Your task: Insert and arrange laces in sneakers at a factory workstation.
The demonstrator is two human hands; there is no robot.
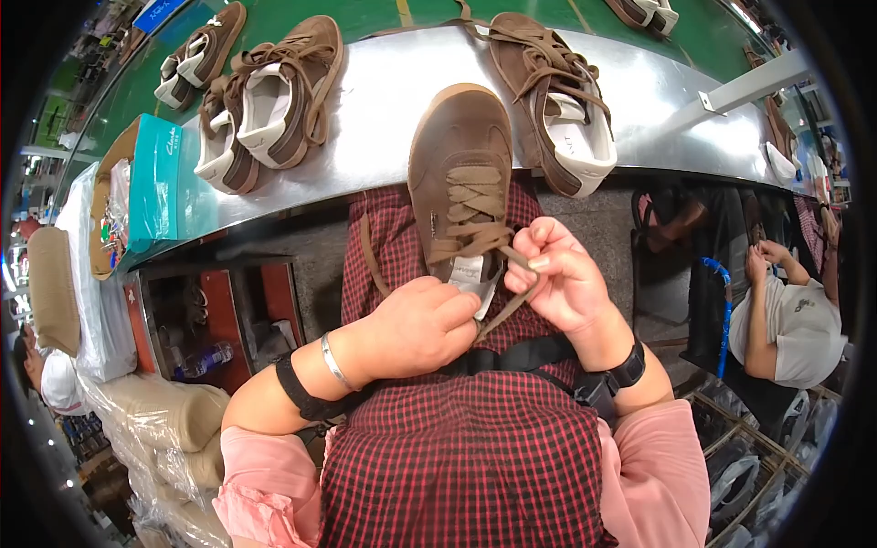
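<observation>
A brown lace-up shoe (457, 128) points away from me, its toe over the metal bench edge and its heel near my lap. My left hand (411, 324) is closed at the heel opening, gripping the shoe there; its fingers hide most of the heel. The pale tongue label (467, 268) shows beside it. With thumb and forefinger, my right hand (562, 279) pinches the brown shoelace (523, 259) at the right of the opening. The lace crosses the tongue top, and a length hangs below the right fingers toward the left hand.
More brown shoes stand on the metal bench (384, 119): a pair (274, 100) at left, one shoe (557, 119) at right. A green belt (365, 14) lies beyond. A teal box (153, 178) sits at the left end. Another person (786, 320) sits at right.
</observation>
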